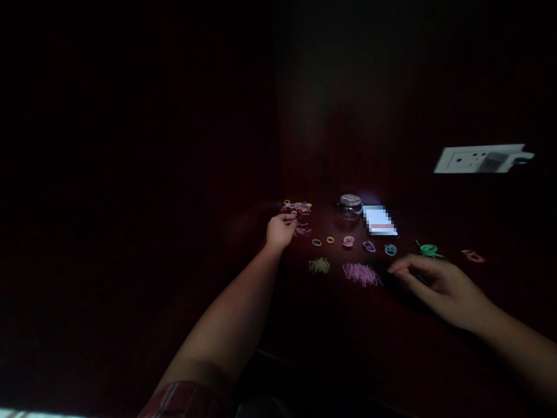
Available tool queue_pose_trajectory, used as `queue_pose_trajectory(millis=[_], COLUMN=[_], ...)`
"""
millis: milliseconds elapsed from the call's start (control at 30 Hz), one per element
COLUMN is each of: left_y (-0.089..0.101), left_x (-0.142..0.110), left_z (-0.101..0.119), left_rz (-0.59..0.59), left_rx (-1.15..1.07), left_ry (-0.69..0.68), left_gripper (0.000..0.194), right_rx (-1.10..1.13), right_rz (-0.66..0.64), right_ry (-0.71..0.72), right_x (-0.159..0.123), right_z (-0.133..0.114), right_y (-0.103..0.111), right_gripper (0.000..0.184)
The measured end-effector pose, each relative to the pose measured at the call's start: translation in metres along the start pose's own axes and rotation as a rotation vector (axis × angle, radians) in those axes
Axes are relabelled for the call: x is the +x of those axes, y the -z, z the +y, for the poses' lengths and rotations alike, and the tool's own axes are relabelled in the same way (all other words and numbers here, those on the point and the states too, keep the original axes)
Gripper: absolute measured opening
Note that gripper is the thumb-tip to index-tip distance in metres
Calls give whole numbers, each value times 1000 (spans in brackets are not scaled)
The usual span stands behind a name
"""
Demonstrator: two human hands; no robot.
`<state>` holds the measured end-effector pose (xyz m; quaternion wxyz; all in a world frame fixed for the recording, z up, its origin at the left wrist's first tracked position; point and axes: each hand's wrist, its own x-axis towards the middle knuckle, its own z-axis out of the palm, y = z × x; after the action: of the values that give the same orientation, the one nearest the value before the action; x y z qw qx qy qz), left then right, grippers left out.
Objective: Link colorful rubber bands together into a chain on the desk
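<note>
Heap of thin pink loops, seemingly elastic (362, 274), right of lower centre: judged very light, soft and springy, prone to tangling; best taken singly, by fingertip pinch, at an outlying strand. Heap of thin yellow-green loops, seemingly elastic (319, 266), to its left: same handling expected. Mixed heap of small multicoloured loops (299, 206), farther off near frame centre: judged feather-light and pliant, easily flicked aside; best gripped by one edge of a loose loop.

Right hand (448, 285), lower right of frame: fingers curled, thumb and forefinger brought close together, just beside the right end of the pink heap; whether anything is held cannot be told.

Set in a row beyond, two items: coiled pink band (347, 241) and, farther right, looped bright-green band (429, 249).

Left hand (281, 232), centre of frame: thumb and fingers set narrow at the near edge of the mixed heap, strays lying to their right; whether a loop is pinched cannot be told.

Lit white-screened phone (379, 220), right of centre. Clear rounded jar with lid (350, 204), adjoining, between phone and mixed heap.
</note>
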<state>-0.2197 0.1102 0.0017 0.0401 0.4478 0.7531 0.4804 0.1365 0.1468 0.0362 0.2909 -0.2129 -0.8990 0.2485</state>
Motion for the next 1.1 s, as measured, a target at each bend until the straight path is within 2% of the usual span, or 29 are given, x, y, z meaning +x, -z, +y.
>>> queue_pose_trajectory(millis=[133, 233, 333, 533, 733, 1100], left_y=[2, 3, 7, 23, 27, 22], left_x=[2, 1, -2, -5, -4, -7], left_z=[-3, -2, 2, 7, 9, 11], left_rz=[76, 84, 22, -143, -253, -250], left_rx=[-30, -1, 69, 265, 397, 510], left_ry=[47, 45, 27, 44, 101, 47], left_gripper=[19, 23, 24, 8, 17, 17], right_rx=[-1, -8, -4, -14, -1, 44], right_rz=[-1, -20, -18, -10, -19, 5], right_ry=[10, -10, 0, 26, 52, 76], right_x=[-1, -1, 0, 1, 2, 2], right_z=[1, 3, 5, 6, 0, -2], right_y=[0, -1, -1, -2, -3, -5], right_gripper=[32, 30, 27, 24, 23, 19])
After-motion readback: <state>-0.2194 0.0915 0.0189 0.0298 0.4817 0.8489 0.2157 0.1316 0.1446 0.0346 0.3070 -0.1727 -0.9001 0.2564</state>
